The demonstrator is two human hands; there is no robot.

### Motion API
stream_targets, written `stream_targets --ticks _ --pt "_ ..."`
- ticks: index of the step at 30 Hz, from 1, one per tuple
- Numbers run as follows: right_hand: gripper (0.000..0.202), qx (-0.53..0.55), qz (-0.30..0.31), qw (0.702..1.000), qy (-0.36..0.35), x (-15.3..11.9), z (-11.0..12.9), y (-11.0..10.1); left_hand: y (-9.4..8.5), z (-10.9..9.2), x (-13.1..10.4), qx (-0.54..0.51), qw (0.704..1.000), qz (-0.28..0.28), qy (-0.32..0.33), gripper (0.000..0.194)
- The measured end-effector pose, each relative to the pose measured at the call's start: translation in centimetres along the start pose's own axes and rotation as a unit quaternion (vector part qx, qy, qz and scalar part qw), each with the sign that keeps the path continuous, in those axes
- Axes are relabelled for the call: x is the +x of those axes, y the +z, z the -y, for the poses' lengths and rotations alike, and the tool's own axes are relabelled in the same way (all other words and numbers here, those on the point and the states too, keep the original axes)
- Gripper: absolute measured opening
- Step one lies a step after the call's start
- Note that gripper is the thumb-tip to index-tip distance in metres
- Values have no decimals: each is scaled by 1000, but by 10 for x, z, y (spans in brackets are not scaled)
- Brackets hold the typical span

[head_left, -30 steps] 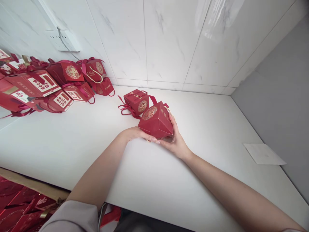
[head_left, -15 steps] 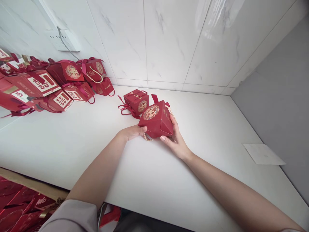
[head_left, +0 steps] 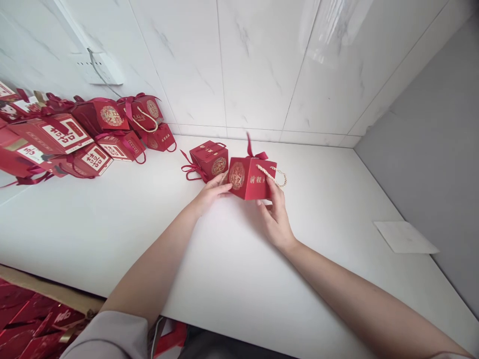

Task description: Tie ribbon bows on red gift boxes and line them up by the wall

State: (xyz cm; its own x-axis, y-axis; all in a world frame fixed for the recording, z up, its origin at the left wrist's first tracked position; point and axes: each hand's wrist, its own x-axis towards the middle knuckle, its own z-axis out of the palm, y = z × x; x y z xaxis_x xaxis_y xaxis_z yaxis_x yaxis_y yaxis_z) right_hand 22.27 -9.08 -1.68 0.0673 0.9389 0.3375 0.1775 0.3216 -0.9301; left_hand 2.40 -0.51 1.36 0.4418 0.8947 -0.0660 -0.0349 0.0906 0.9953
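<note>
Between my two hands is a red gift box (head_left: 247, 180) with gold lettering, a ribbon on top and cream rope handles. My left hand (head_left: 212, 193) grips its left side, thumb on the front and fingers partly hidden. On the lower right, my right hand (head_left: 276, 214) has its fingers curled against the box near the rope handle. A second red gift box (head_left: 209, 157), with a dark red cord handle and a ribbon bow, stands on the white tabletop just behind and left of the held one.
Several red gift boxes (head_left: 62, 133) are piled at the left against the tiled wall (head_left: 258, 65). A wall socket (head_left: 97, 67) with a cable is above them. A white card (head_left: 406, 237) lies at the right edge. More red packages (head_left: 33, 319) fill a carton at lower left.
The held box has turned so its lettered side and ribboned top show, with its rope handle at the right. Both hands moved with it, the left one slightly up.
</note>
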Motion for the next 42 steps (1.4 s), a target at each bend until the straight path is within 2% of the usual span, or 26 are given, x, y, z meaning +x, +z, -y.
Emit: stream_targets --ticks 2,3,7,11,15,17,22,26,34,42 --pt "56 -9 -2 1000 0 0 -2 0 1 2 2 39 997 -56 40 61" --pt "55 -14 1 1000 0 1 -2 0 3 2 2 50 996 -64 46 63" --pt "53 -13 14 1000 -14 0 2 0 15 -5 -4 81 994 -8 70 75" --pt "57 20 20 1000 -3 0 5 0 22 -7 -7 78 993 -37 78 72" --pt "59 57 15 995 75 3 -1 0 15 -3 -4 70 995 -24 60 91" --pt "57 72 22 993 94 5 -4 0 12 -2 -3 81 995 -8 60 90" --pt "54 80 50 993 71 6 -2 0 11 -6 -6 98 993 5 70 77" --pt "55 81 57 992 80 6 0 -1 9 -5 -5 93 993 17 76 73" --pt "54 81 56 991 93 6 -2 -2 0 4 1 83 994 18 69 77" --pt "53 83 57 991 92 6 -2 -2 -2 6 2 82 995 12 63 87"
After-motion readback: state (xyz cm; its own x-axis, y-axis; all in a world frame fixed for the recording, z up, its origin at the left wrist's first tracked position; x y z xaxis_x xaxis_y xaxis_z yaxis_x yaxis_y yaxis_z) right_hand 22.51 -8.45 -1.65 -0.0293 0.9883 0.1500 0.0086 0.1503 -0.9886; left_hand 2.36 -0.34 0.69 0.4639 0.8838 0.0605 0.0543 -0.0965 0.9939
